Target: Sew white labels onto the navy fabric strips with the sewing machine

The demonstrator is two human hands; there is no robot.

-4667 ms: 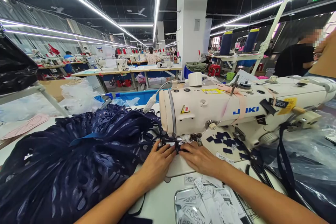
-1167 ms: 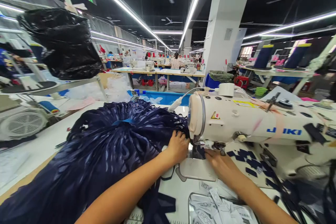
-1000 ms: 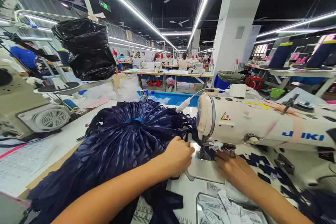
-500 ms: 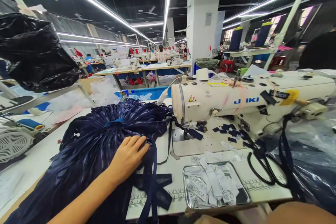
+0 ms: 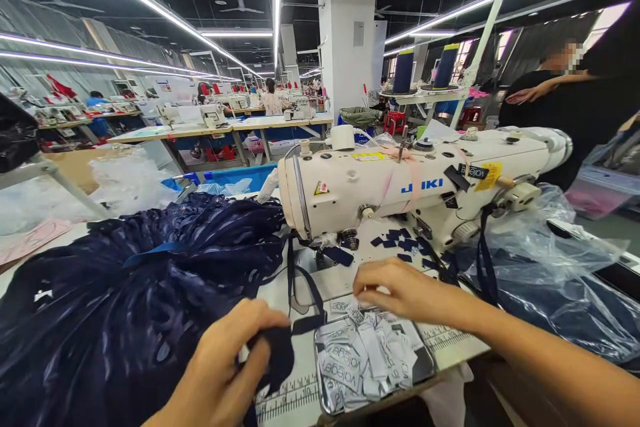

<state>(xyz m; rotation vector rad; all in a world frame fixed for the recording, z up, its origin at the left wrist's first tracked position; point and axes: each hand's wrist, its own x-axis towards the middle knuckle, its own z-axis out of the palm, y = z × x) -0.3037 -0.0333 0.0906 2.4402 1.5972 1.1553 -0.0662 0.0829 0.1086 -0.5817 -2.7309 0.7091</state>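
Observation:
My left hand [image 5: 227, 360] is closed around a piece of navy fabric [image 5: 280, 353], with a thin navy strap [image 5: 307, 325] running from it toward the sewing machine [image 5: 350, 190]. At the back edge of a metal tray [image 5: 427, 360] is my right hand [image 5: 393, 287], its fingers curled down and together over the white printed labels [image 5: 345, 363]. What lies between those fingertips is hidden. To the left spreads a big gathered bundle of navy straps and fabric [image 5: 150, 307], tied with a blue band [image 5: 155, 252].
Small navy patches [image 5: 400, 239] lie scattered on the machine bed. Clear plastic bags [image 5: 560, 280] with dark fabric sit at the right. Navy thread cones [image 5: 403, 73] stand behind. A person in black [image 5: 575, 107] stands beyond the machine's right end.
My left hand has left the top of the bundle and come nearer, now gripping navy fabric. My right hand has entered over the tray. The view has turned right, showing a person there.

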